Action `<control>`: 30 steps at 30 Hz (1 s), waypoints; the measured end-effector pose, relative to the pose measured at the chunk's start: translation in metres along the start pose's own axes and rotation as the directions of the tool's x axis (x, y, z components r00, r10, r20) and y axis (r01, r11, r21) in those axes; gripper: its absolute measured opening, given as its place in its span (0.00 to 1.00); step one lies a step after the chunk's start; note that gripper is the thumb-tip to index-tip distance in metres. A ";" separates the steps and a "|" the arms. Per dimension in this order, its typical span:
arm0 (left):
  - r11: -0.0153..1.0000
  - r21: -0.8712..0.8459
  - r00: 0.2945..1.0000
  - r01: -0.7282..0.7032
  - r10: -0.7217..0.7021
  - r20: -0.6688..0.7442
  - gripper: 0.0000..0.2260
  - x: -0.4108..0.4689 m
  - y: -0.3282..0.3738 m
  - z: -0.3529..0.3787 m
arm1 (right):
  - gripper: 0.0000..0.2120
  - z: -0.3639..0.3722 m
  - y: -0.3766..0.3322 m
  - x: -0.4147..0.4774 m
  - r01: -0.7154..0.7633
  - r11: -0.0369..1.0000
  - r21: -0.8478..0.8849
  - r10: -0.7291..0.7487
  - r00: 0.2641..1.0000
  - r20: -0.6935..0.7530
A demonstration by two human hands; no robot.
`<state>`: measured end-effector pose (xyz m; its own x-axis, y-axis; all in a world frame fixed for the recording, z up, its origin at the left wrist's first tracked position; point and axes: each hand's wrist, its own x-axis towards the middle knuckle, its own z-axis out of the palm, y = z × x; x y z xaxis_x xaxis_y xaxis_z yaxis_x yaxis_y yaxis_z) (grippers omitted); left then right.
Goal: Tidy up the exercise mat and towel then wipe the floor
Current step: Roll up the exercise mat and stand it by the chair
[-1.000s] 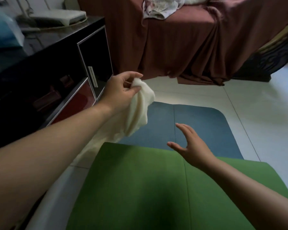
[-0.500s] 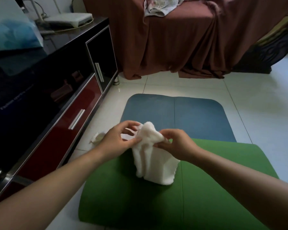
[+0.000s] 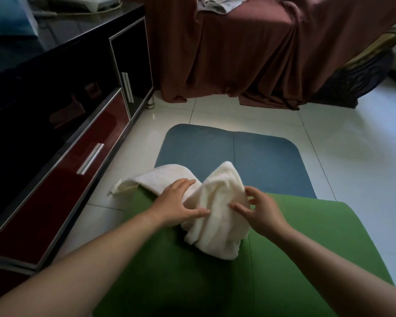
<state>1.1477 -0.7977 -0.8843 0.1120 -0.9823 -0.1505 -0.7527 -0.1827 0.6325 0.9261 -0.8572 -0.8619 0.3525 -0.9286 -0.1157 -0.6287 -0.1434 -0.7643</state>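
Lowers towel (image 3: 217, 216) onto green exercise mat (image 3: 192, 282), spreading it leftward since before. Presses with flat left hand (image 3: 174, 203); curls right hand (image 3: 261, 211) at its edge, pinch unclear. Leaves folding, mat, floor (image 3: 357, 161) wiping undone.

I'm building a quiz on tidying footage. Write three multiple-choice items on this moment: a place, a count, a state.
1. The white terry towel lies mostly on: A the green foam mat; B the black glossy cabinet; C the brown draped sofa.
2. Hands touching the towel: A none; B one; C two.
3. The towel is: A rolled tight; B loosely bunched; C spread flat.
Answers: 1 A, its bulk sits on the mat; 2 C, the left hand and right hand both touch it; 3 B, it shows humps and creases.
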 end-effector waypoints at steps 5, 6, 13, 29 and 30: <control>0.985 -0.172 0.997 0.000 0.012 0.071 0.43 0.004 0.002 0.035 | 0.22 -0.006 0.018 -0.004 -0.004 0.998 -0.057 0.004 1.000 0.002; 0.991 -0.131 0.998 -0.017 0.025 0.058 0.39 0.001 0.001 0.040 | 0.25 -0.007 0.020 -0.005 -0.010 0.998 -0.062 0.009 1.000 -0.007; 0.927 -0.376 0.980 0.000 -0.075 -0.184 0.25 -0.021 -0.018 0.005 | 0.27 -0.011 0.009 0.004 0.042 0.999 0.008 -0.042 0.999 -0.010; 0.942 0.151 0.938 0.301 -0.264 -0.224 0.24 -0.190 -0.069 -0.158 | 0.28 0.084 -0.067 0.021 0.259 0.966 -0.010 -0.246 0.926 0.287; 0.934 0.188 0.944 0.303 -0.267 -0.192 0.23 -0.195 -0.072 -0.158 | 0.28 0.088 -0.069 0.020 0.269 0.963 -0.016 -0.253 0.922 0.295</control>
<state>1.2829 -0.6000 -0.7802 0.4319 -0.8867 -0.1651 -0.7914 -0.4603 0.4022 1.0376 -0.8355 -0.8675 0.6881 -0.7186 -0.1002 -0.5214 -0.3937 -0.7571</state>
